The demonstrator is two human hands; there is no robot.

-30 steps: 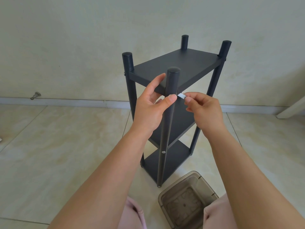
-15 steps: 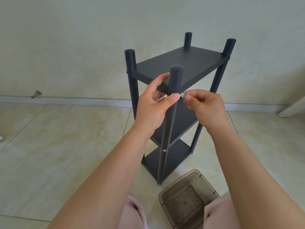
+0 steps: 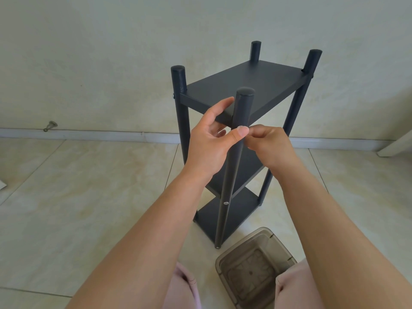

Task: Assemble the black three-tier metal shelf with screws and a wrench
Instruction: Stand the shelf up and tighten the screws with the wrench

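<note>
The black three-tier shelf (image 3: 249, 85) stands upright on the tiled floor in front of me. My left hand (image 3: 209, 146) holds its near post (image 3: 231, 175) just under the top tier, thumb across the front and fingers behind by the shelf edge. My right hand (image 3: 269, 146) is pinched shut against the right side of that post at the same height. The small silver piece it holds is almost hidden by the fingers. A silver screw head (image 3: 225, 203) shows lower on the near post, and another screw head (image 3: 173, 96) on the left post.
A smoky translucent plastic bin (image 3: 252, 270) sits on the floor between my knees, close to the shelf's foot. A white baseboard (image 3: 89, 133) runs along the wall behind, with a metal door stop (image 3: 50, 126) at the left. A paper corner (image 3: 2, 185) lies far left.
My right hand has moved left, bringing the small silver piece up to the near post until its fingers touch my left thumb. My left hand's grip is unchanged.
</note>
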